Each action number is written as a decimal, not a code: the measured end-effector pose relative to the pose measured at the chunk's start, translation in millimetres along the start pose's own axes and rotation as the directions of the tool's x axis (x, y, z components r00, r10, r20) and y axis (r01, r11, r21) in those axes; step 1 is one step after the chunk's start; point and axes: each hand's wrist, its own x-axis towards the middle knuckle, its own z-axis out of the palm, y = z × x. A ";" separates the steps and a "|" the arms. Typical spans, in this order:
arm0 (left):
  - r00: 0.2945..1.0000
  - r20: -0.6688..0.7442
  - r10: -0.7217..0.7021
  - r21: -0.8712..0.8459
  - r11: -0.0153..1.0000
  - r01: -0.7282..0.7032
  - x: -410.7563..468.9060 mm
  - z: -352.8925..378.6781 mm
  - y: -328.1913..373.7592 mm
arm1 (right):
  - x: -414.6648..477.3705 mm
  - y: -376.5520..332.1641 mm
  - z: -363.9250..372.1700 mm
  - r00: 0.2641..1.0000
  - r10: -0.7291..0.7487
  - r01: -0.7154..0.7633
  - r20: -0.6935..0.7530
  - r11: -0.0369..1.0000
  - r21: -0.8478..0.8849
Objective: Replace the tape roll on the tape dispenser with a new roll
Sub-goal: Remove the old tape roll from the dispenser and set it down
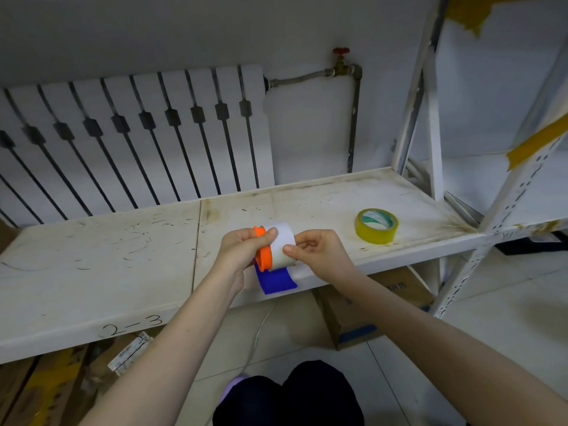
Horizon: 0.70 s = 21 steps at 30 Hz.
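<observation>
My left hand (pixel 242 250) grips the tape dispenser by its orange wheel (pixel 263 253), with the thumb over the top; the dispenser's blue handle (pixel 275 281) hangs below. A white roll (pixel 284 244) sits on the orange wheel. My right hand (pixel 319 253) pinches the right side of this white roll with thumb and fingers. Both hands hold it just above the front edge of the white shelf (pixel 107 256). A yellow tape roll (pixel 376 226) with a green and white core lies flat on the shelf, to the right of my right hand and apart from it.
The shelf is marked "2-3" on its front edge. White rack uprights (pixel 491 216) stand at the right. A radiator (pixel 132 142) and a pipe with a red valve (pixel 341 61) are behind. Cardboard boxes (pixel 362 315) lie on the floor under the shelf.
</observation>
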 end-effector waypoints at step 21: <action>0.994 -0.093 0.056 -0.069 0.996 -0.062 18.5 31.2 -11.1 | 10.1 12.7 -12.6 0.987 -0.076 0.027 -0.144 0.949 -0.315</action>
